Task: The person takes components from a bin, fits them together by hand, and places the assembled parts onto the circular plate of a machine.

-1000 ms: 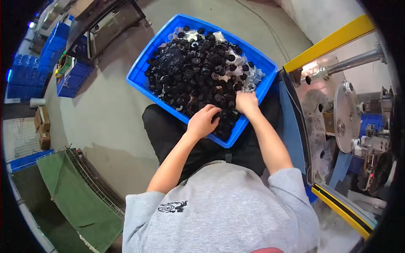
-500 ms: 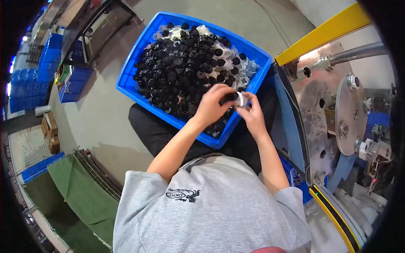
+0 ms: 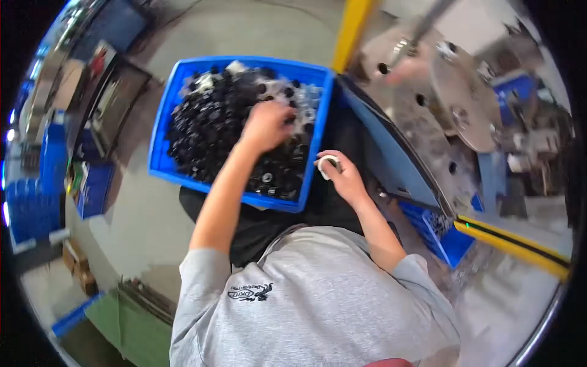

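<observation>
My left hand [image 3: 267, 126] is over the pile of small black plastic parts [image 3: 211, 131] in a blue bin [image 3: 241, 197]. Motion smears its fingers, which point down into the parts, and I cannot make out whether they hold anything. Just outside the bin's right wall, my right hand [image 3: 346, 178] is closed around a white ring-shaped plastic part [image 3: 329, 165]. Clear and whitish plastic parts [image 3: 309, 101] lie along the bin's right side, mixed with black ones.
A machine with a metal plate [image 3: 397, 101] and a blue-grey panel [image 3: 388, 144] stands close on the right. Below it sits another blue crate [image 3: 437, 235] with small parts. A yellow bar [image 3: 520, 246] crosses the lower right. Blue boxes [image 3: 95, 189] stand at the left.
My hands were together at the white part; now they are apart. The left has moved up and left over the pile, the right down beside the bin with the white part. The view has turned.
</observation>
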Demonstrator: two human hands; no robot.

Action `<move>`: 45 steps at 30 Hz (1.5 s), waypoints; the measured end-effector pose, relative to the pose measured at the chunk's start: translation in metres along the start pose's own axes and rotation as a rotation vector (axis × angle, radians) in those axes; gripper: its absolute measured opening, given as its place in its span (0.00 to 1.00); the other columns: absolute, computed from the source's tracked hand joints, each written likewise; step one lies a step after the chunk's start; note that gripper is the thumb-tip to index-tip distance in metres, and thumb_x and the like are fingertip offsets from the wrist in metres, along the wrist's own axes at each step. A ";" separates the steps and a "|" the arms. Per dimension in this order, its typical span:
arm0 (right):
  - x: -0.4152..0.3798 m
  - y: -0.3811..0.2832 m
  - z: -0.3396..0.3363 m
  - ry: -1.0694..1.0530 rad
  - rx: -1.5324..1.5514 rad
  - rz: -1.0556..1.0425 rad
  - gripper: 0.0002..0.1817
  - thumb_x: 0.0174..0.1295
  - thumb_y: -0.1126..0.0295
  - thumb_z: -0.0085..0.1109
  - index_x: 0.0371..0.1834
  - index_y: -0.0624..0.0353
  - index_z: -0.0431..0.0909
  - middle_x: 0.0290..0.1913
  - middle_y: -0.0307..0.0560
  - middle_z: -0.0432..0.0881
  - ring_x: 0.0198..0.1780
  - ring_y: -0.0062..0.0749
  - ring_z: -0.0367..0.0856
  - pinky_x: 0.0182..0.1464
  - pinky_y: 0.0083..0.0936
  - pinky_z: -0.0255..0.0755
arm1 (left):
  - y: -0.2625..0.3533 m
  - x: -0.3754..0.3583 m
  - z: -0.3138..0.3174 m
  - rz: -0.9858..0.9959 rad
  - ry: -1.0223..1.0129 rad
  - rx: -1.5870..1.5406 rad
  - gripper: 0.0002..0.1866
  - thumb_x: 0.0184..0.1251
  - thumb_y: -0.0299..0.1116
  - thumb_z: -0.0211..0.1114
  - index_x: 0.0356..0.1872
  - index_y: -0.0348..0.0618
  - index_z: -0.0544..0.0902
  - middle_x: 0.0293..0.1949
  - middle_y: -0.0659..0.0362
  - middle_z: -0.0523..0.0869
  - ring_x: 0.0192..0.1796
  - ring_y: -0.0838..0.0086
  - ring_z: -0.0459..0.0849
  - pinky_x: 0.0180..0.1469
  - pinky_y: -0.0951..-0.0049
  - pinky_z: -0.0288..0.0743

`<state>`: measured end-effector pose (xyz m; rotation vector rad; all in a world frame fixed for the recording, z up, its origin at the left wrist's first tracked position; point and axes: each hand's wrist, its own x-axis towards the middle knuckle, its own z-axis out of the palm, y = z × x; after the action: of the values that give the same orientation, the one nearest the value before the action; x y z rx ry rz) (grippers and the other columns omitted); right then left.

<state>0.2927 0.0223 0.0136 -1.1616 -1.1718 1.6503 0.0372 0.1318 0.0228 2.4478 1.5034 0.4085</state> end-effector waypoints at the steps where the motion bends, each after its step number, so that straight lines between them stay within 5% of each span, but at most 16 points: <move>1: -0.009 0.001 -0.006 -0.012 -0.129 0.013 0.16 0.69 0.64 0.63 0.56 0.57 0.80 0.41 0.40 0.85 0.36 0.24 0.78 0.42 0.20 0.71 | -0.030 -0.007 0.025 0.066 0.057 0.190 0.20 0.56 0.45 0.69 0.46 0.45 0.85 0.47 0.54 0.86 0.59 0.57 0.78 0.65 0.56 0.66; 4: -0.023 -0.014 -0.026 0.058 -0.311 -0.025 0.15 0.71 0.64 0.62 0.56 0.56 0.80 0.42 0.40 0.85 0.38 0.23 0.78 0.44 0.19 0.72 | -0.061 -0.016 0.074 0.065 0.170 0.481 0.18 0.61 0.43 0.65 0.47 0.44 0.84 0.47 0.53 0.86 0.66 0.59 0.71 0.71 0.53 0.57; 7: -0.050 -0.014 -0.037 0.194 -0.388 -0.041 0.11 0.68 0.67 0.64 0.51 0.55 0.83 0.38 0.39 0.85 0.33 0.23 0.76 0.38 0.21 0.71 | -0.034 -0.019 0.080 -0.025 0.094 0.722 0.18 0.62 0.42 0.64 0.48 0.42 0.83 0.45 0.53 0.86 0.61 0.58 0.76 0.72 0.57 0.57; 12: -0.061 -0.019 -0.064 0.150 -0.356 -0.011 0.11 0.67 0.69 0.64 0.51 0.54 0.82 0.39 0.40 0.86 0.35 0.23 0.78 0.40 0.21 0.73 | 0.005 -0.026 0.077 -0.186 -0.104 0.606 0.20 0.62 0.41 0.66 0.52 0.42 0.82 0.48 0.53 0.86 0.59 0.56 0.78 0.73 0.57 0.57; 15: -0.046 -0.066 -0.090 0.233 -0.251 0.104 0.16 0.66 0.71 0.65 0.56 0.54 0.77 0.52 0.43 0.84 0.45 0.26 0.81 0.49 0.24 0.76 | 0.002 -0.040 0.051 -0.118 0.028 0.398 0.20 0.62 0.40 0.67 0.52 0.42 0.82 0.45 0.54 0.87 0.55 0.56 0.80 0.69 0.59 0.63; 18: -0.021 -0.108 -0.148 0.421 -0.613 -0.418 0.15 0.72 0.64 0.60 0.59 0.54 0.77 0.56 0.44 0.82 0.52 0.29 0.80 0.53 0.25 0.74 | 0.001 -0.064 0.035 -0.033 0.139 0.186 0.20 0.61 0.38 0.68 0.52 0.42 0.82 0.42 0.54 0.87 0.50 0.56 0.82 0.65 0.60 0.69; 21: -0.013 -0.172 -0.178 0.849 -0.353 -0.374 0.17 0.72 0.61 0.59 0.60 0.54 0.80 0.50 0.45 0.84 0.49 0.29 0.80 0.53 0.25 0.73 | -0.002 -0.083 0.032 -0.046 0.149 0.094 0.19 0.59 0.35 0.69 0.52 0.44 0.83 0.39 0.55 0.88 0.45 0.58 0.84 0.54 0.62 0.75; 24: 0.018 -0.178 -0.237 1.006 -0.733 -0.509 0.19 0.71 0.58 0.57 0.59 0.56 0.83 0.39 0.39 0.84 0.34 0.19 0.79 0.36 0.15 0.70 | -0.010 -0.077 0.034 -0.095 0.181 0.066 0.19 0.59 0.33 0.69 0.52 0.45 0.83 0.37 0.56 0.88 0.41 0.58 0.84 0.48 0.63 0.78; 25: 0.018 -0.183 -0.241 0.982 -0.735 -0.501 0.19 0.71 0.58 0.57 0.59 0.56 0.83 0.39 0.39 0.84 0.34 0.19 0.79 0.36 0.15 0.70 | -0.010 -0.079 0.038 -0.152 0.202 0.066 0.18 0.58 0.32 0.69 0.52 0.47 0.83 0.36 0.56 0.88 0.40 0.58 0.84 0.45 0.63 0.78; 27: 0.017 -0.212 -0.229 0.861 -0.565 -0.023 0.20 0.71 0.57 0.56 0.59 0.55 0.83 0.37 0.38 0.83 0.31 0.20 0.75 0.34 0.17 0.68 | -0.010 -0.083 0.045 -0.290 0.251 0.070 0.18 0.58 0.31 0.69 0.52 0.49 0.84 0.34 0.57 0.88 0.36 0.58 0.85 0.40 0.64 0.79; 31: 0.012 -0.215 -0.282 0.600 -0.763 -0.052 0.19 0.71 0.56 0.59 0.58 0.53 0.83 0.32 0.31 0.77 0.25 0.16 0.65 0.27 0.15 0.57 | -0.015 -0.082 0.056 -0.372 0.341 -0.005 0.18 0.57 0.29 0.69 0.51 0.52 0.84 0.38 0.57 0.87 0.36 0.56 0.84 0.37 0.64 0.78; 38: 0.015 -0.242 -0.270 0.423 -0.767 0.055 0.18 0.74 0.54 0.58 0.59 0.49 0.83 0.32 0.29 0.75 0.27 0.12 0.64 0.31 0.12 0.59 | -0.009 -0.091 0.039 -0.447 0.184 -0.025 0.14 0.58 0.27 0.65 0.47 0.44 0.82 0.42 0.58 0.82 0.34 0.57 0.84 0.38 0.62 0.79; 43: 0.013 -0.246 -0.263 0.422 -0.781 0.070 0.18 0.74 0.53 0.58 0.59 0.48 0.83 0.34 0.29 0.75 0.28 0.12 0.64 0.32 0.12 0.60 | -0.008 -0.120 0.030 -0.772 0.392 -0.710 0.13 0.57 0.23 0.59 0.44 0.42 0.82 0.42 0.59 0.83 0.34 0.63 0.83 0.38 0.67 0.78; 45: 0.011 -0.246 -0.261 0.412 -0.744 0.068 0.18 0.73 0.53 0.59 0.60 0.47 0.83 0.36 0.30 0.77 0.29 0.12 0.65 0.33 0.12 0.61 | 0.002 -0.134 0.027 -0.843 0.586 -1.218 0.14 0.56 0.22 0.57 0.43 0.42 0.83 0.42 0.59 0.83 0.36 0.65 0.82 0.41 0.69 0.77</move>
<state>0.5614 0.1603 0.2073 -1.9027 -1.5180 0.9381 -0.0094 0.0099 -0.0164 0.7114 1.5559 1.3637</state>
